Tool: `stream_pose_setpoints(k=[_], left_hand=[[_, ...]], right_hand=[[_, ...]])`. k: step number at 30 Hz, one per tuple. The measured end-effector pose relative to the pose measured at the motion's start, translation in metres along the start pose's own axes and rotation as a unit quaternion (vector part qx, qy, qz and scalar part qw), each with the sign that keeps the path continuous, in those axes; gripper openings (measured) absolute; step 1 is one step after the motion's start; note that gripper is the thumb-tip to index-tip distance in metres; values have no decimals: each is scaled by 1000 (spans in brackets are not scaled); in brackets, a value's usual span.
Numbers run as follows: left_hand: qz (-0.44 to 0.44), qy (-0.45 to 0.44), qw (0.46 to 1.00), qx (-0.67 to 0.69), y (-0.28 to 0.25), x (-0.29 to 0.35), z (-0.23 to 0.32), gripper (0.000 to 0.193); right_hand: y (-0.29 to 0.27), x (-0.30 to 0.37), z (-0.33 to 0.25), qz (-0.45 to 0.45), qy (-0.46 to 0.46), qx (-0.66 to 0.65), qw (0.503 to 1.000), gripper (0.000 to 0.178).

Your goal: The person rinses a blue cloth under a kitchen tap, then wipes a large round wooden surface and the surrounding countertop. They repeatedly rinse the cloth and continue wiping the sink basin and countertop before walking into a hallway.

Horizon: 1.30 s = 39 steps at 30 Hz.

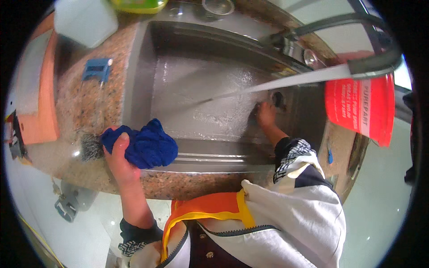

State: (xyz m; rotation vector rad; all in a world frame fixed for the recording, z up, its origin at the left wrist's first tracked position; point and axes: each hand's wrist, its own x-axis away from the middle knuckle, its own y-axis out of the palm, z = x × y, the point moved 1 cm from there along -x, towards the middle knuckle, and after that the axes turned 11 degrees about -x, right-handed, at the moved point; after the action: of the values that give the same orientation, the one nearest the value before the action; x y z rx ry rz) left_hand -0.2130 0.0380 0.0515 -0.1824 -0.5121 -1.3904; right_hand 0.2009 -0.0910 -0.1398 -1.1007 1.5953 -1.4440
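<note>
My left hand (121,157) is closed round a bunched blue cloth (152,144), held over the near left corner of the metal sink (138,89). My right hand (267,117) reaches down into the sink's right part, just left of the round drain hole (278,99). Its fingers curl downward round a small dark thing that I cannot make out. From the dark faucet (375,64) at the right, a stream of water (286,83) runs across to the sink floor, which is wet and shiny.
Left on the speckled counter (156,184) lie a scrub brush (91,147), its blue handle end (97,69) and an orange-edged board (42,89). A white container (85,20) and a yellow-green one (139,4) stand behind. Right are a red bucket (359,107) and a small blue tool (330,154).
</note>
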Motion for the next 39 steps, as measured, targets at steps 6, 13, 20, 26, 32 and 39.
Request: stream_pose_setpoints(k=[6,13,20,26,32,39], left_hand=[[8,16,1000,-10,33,5,-14,35],[10,-14,1000,-13,59,18,-17,37],[-24,-29,999,-16,90,26,-36,35],[-35,-33,999,-17,97,29,-38,33],[-33,-59,998,-17,109,24,-52,29],[-38,-90,995,-27,118,22,-56,24]], right_hand=[[40,42,-84,-246,-381,-316,833,20],[7,54,104,-332,-3,-107,937,30],[16,12,61,-132,96,-376,912,21],[-49,-20,-54,-244,196,-776,548,25],[-61,-59,-144,-283,298,-908,79,35],[-99,-44,-128,-280,-46,-685,671,19]])
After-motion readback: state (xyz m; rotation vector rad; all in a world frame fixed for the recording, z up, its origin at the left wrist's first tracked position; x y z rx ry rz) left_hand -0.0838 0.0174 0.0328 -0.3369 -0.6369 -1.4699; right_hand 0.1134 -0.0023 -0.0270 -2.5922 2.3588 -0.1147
